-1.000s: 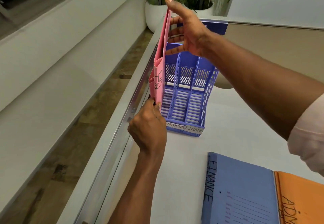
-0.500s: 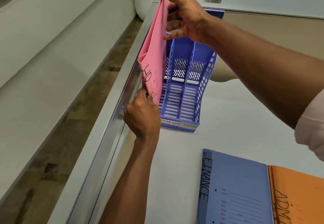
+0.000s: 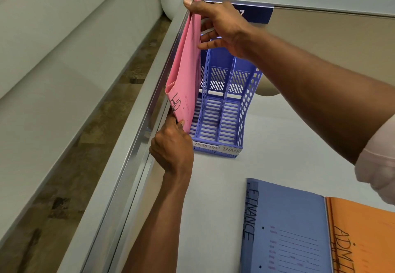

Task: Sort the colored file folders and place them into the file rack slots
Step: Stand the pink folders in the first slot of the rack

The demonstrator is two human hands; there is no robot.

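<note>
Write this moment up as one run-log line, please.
left hand: grips pink folder bottom | right hand: holds top | rack: empty slots | blue folder, orange folder: waiting

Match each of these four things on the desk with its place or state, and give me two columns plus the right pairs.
Things
1. pink paper folder
2. blue paper folder marked FINANCE
3. orange paper folder
4. blue plastic file rack

Places or states
A. lying flat, nearest the right edge of the view
B. standing with its middle and right slots empty
C. held upright by the left hand and right hand
D. lying flat, left of the orange one

Pairs: 1-C, 2-D, 3-A, 4-B
</note>
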